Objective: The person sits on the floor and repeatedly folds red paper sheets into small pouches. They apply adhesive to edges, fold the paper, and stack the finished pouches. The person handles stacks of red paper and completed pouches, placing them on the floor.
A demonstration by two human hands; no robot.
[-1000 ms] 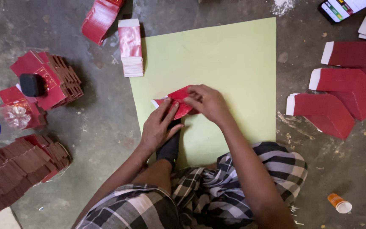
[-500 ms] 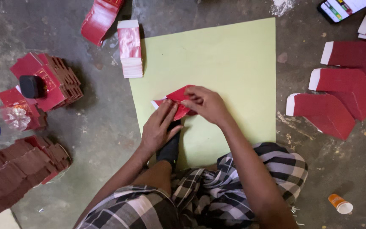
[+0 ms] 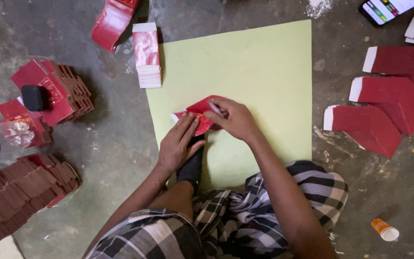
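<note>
Checked cloth over knees, bottom centre. Left hand (image 3: 178, 146) flat, fingers spread narrow, pressing the glossy red paper (image 3: 198, 115) at frame centre. Right hand (image 3: 233, 119) curled on the paper's upper edge, fingers pinching it. Paper lies folded, angular, on a matte pale-green sheet (image 3: 259, 62). Rough grey concrete floor (image 3: 116, 124) around. Left: ridged stacks (image 3: 22, 187) of folded red pieces. Right: fanned flat red cards (image 3: 384, 96), white-edged. Upper centre-left: a neat white-sided pile (image 3: 147, 55).

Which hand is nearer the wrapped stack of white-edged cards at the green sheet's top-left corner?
Left. The left hand lies below the wrapped stack, pressing the red paper piece; the right hand sits farther right, on the same piece.
</note>
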